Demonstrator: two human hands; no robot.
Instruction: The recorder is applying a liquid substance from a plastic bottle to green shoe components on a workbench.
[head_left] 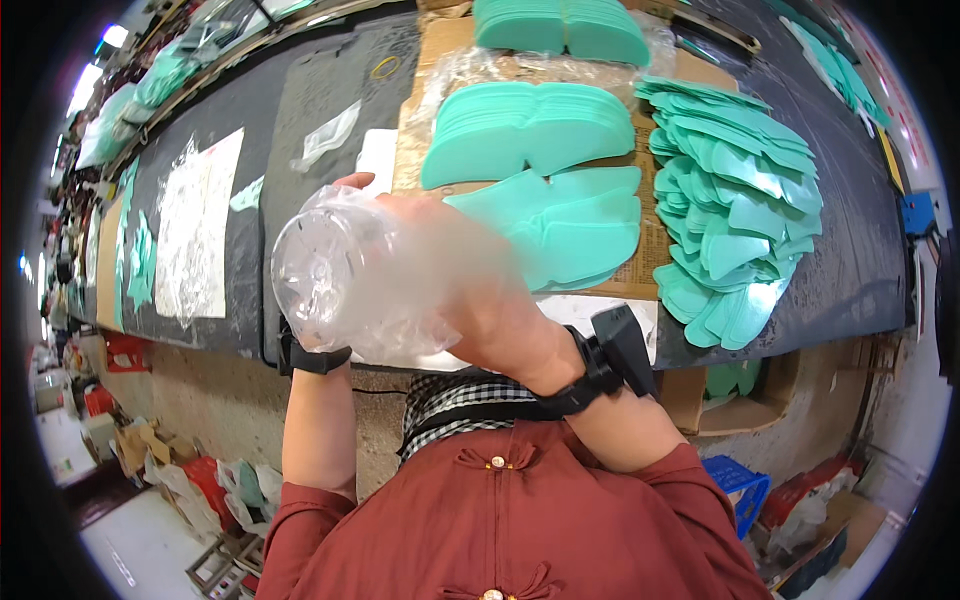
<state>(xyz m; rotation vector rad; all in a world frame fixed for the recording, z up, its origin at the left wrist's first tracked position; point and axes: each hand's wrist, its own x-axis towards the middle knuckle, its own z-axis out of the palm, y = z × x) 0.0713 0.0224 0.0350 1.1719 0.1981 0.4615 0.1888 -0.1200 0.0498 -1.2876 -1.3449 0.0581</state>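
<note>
A puffed, crinkled clear plastic bag (318,262) is held up close between my hands, in front of my chest. My right hand (510,325) reaches across from the right and is closed on its right side; a grey blur covers part of that hand and of the bag. My left hand (353,181) is mostly behind the bag, seemingly gripping it, with a finger showing above its top edge. Just beyond my right hand, flat mint-green curved pieces (590,235) lie fanned on cardboard. Behind them is a neat double stack of the same pieces (530,125).
A large, loose pile of green pieces (740,210) lies on the dark table (850,270) at right. Another stack (560,30) stands at the far edge. White paper under clear film (200,230) lies at left. Below the table are a cardboard box (750,415) and a blue crate (735,485).
</note>
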